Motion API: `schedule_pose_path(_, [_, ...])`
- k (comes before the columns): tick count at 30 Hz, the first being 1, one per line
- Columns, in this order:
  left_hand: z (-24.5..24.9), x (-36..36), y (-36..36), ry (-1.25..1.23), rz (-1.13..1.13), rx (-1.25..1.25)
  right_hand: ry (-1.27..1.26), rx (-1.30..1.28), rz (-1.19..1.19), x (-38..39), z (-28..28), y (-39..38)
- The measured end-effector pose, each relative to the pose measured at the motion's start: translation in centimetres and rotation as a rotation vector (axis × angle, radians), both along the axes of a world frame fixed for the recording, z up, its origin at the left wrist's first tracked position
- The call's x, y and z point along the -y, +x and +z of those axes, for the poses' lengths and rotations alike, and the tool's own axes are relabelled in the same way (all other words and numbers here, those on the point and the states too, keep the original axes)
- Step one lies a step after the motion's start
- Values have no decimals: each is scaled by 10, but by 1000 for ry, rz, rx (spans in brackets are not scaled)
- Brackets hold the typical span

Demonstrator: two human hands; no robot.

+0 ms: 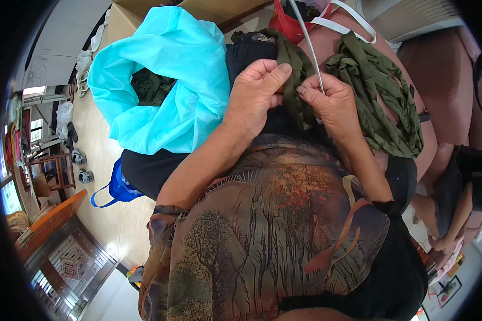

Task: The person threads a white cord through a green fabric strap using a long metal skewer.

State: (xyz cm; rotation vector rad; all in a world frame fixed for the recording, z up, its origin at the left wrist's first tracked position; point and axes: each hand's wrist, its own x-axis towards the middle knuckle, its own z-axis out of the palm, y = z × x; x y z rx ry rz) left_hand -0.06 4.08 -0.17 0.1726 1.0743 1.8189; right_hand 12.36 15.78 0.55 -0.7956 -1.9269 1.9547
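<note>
My left hand [257, 91] is closed, thumb and fingers pinching an olive green fabric strip [296, 101] that hangs down over my lap. Close beside it, my right hand [334, 104] is closed too. A thin metal rod [307, 40] runs down from the top of the view into its fingers, and its thumb tip sits right at the strip's edge. To the right lies a loose bundle of olive green strips [375, 91]. On the left, a light blue cloth bag [198, 101] stands with its mouth wide, more olive green fabric [151, 87] inside.
Behind the blue bag is a cardboard box [131, 24]. A red bag [290, 24] and a white strap [353, 13] are at the top. A dark blue bag [124, 184] rests on the floor at left. Another person's arm [455, 219] shows at right near pinkish seating [434, 75].
</note>
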Motion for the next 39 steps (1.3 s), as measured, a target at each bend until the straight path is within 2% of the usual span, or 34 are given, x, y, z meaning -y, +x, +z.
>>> schedule_pose_path(4, [-6,10,0,-100,-176,-99,-150,-67,-19,-2,-1,0])
schedule_pose_path(7, [-4,9,4,-50,-96,-37,-245,-79,-23,-4,-3,2])
schedule_pose_path(12, [-8,10,4,3,-87,-36,-426,-172,-52,-7,-12,4])
schedule_pose_path(16, [-14,14,1,37,-101,-48,-460,-186,-54,-8,-10,2])
schedule_pose_path(21, [-15,9,7,42,3,-5,-457,-209,-29,-10,-17,3])
schedule_pose_path(24, [-27,9,3,42,-5,-65,-378,-74,-2,-10,-10,4])
schedule_pose_path(27, [-20,2,2,60,44,-97,-87,-86,4,-12,-8,17])
schedule_pose_path(30, [-23,-4,-1,57,88,-137,141,52,50,-14,17,49])
schedule_pose_path(33, [-28,-7,-5,44,82,-173,186,200,95,-11,28,81])
schedule_pose_path(39, [-22,-15,-7,33,77,-266,322,229,88,2,33,107])
